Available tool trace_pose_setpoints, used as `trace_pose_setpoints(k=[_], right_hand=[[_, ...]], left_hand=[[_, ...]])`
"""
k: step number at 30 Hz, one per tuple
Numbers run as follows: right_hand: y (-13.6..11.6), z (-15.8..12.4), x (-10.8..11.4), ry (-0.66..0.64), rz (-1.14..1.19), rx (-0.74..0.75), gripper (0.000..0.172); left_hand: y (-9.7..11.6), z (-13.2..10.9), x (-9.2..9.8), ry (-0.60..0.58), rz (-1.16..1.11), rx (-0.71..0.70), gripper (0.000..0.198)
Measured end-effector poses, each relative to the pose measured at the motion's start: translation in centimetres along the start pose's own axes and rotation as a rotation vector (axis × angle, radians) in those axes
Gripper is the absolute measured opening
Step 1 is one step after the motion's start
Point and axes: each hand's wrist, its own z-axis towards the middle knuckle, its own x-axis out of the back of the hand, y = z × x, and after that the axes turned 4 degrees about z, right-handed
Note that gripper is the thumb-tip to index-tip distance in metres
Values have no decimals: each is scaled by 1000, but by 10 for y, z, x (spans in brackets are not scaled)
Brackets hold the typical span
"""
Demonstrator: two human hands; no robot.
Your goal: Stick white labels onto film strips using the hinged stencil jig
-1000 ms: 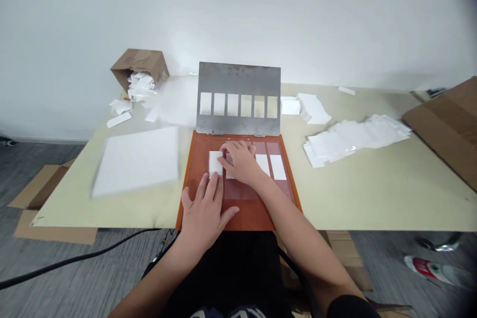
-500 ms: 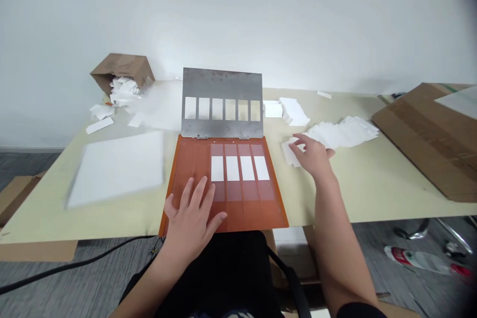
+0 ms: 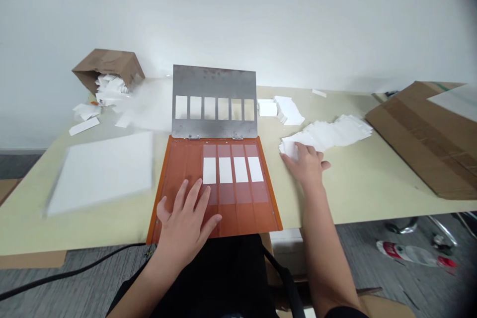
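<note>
Head camera: where do we have our left hand (image 3: 186, 221)?
— We rest it palm down on the orange board (image 3: 179, 169), near the board's near left corner. The fingers are spread wide and hold nothing.

And what do we see on the board?
— Four white cards (image 3: 233, 170) lie side by side in its right half, about midway between its near and far edges. The left fingertips lie just short of the leftmost card. At the board's far edge the metal plate (image 3: 214, 84) stands upright on its hinges, with six windows in a row.

Where is our right hand (image 3: 306, 165)?
— It lies off the board's right edge, palm down on the table (image 3: 372, 184). Its fingers lie flat and slightly apart on the near end of the spread of white sheets (image 3: 328, 134). We see no sheet pinched or lifted.

What else do we have on the table?
— A white stack (image 3: 100, 171) lies left of the board. A tipped cardboard box (image 3: 108, 62) spills white slips at the far left corner. A small white pile (image 3: 285, 109) sits just right of the plate. A flat cardboard sheet (image 3: 421, 134) covers the right edge.
</note>
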Motion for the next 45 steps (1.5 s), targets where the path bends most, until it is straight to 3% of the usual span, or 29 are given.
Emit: trace_pose_setpoints(k=[14, 24, 31, 39, 45], right_hand=[[7, -3, -2, 17, 140, 100, 64], [8, -5, -2, 70, 151, 194, 38], [4, -1, -6, 87, 76, 137, 38], [20, 17, -14, 208, -23, 43, 41], [21, 16, -16, 248, -44, 91, 41]], left_hand=[[1, 4, -2, -16, -2, -43, 51], [3, 7, -1, -19, -31, -42, 50], [1, 7, -8, 1, -39, -45, 50], [-1, 7, -9, 24, -50, -47, 49], [-1, 7, -6, 24, -60, -43, 48]])
